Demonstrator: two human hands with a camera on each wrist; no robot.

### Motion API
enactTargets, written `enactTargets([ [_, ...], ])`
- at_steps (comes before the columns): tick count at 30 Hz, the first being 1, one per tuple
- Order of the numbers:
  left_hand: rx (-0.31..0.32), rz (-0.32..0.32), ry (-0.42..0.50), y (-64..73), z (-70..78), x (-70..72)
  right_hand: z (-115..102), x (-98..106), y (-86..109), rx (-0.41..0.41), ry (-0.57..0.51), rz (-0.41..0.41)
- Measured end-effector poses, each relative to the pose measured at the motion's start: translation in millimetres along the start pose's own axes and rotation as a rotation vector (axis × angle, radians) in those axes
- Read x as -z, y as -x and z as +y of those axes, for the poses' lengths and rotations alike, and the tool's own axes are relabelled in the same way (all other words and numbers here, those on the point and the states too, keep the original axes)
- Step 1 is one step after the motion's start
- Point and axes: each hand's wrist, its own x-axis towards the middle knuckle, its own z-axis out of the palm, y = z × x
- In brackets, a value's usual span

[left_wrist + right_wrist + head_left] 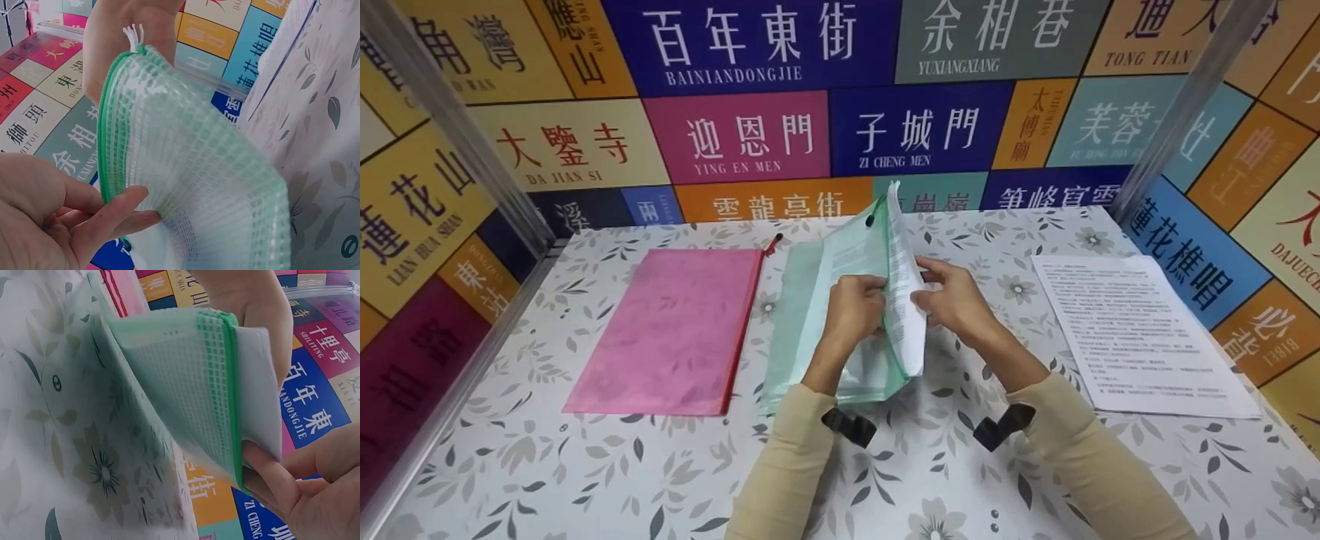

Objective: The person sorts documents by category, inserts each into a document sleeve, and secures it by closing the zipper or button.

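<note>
Green folder (802, 315) rested near the middle of the worktop (660, 472), its left part lying low and its right side raised almost upright. Beside it on the left, a pink folder (667, 330) lay flat; well apart on the right lay a paper stack (1140, 337). White sheets (911, 322) stood along the raised side, jutting past the green edge in the right wrist view. The right hand (960, 296) pinched these sheets between thumb and fingers, while the left hand (855, 307), fingers curled, pinched the folder's edge. A black zip pull (870, 220) sat high on that edge.

The step in hand seemed to be working the sheets through the folder's open side; whether inward or outward could not be judged. Either way, the next move appeared to call for the left hand to keep the mouth apart and the right hand to guide the sheets squarely, since a corner could catch on the edge.

In the head view the left hand covered part of the raised edge, and its fingertips were hard to make out. A pale printed area showed through the cloudy plastic, but whether it belonged to the pinched sheets was unclear. The left wrist view cut off the folder's lower part, and the print on the paper stack was too small to read.
</note>
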Motion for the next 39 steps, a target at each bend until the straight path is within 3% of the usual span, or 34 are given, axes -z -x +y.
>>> enactTargets([
  [5, 0.065, -0.015, 0.014, -2.1, -0.7, -1.4, -1.4, -1.2, -2.7, -0.057, -0.085, -0.001],
  [9, 0.066, -0.025, -0.007, -3.2, -1.5, -2.1, -2.0, 4.3, -6.8, -0.095, -0.14, -0.005],
  [13, 0.031, -0.044, -0.003, -2.9, -1.0, -2.6, -4.2, 14.1, -13.6, -0.102, -0.134, 0.007],
  [17, -0.028, -0.015, -0.006, -2.1, -1.0, -1.4, -6.0, 17.7, -20.4, -0.101, -0.082, 0.005],
  [20, -0.097, 0.002, -0.021, -1.3, -1.2, -0.6, -5.5, 13.9, -23.3, -0.102, -0.05, -0.006],
  [25, -0.183, -0.038, -0.026, 0.8, 0.2, -1.0, -1.8, 1.4, -25.2, -0.133, -0.005, -0.061],
  [33, -0.144, -0.065, -0.017, 1.5, -1.1, 2.9, 0.0, -6.1, -28.6, -0.186, 0.007, -0.083],
  [39, -0.12, -0.108, 0.0, 2.7, 3.9, 3.3, 2.3, -8.4, -34.0, -0.164, -0.014, -0.092],
])
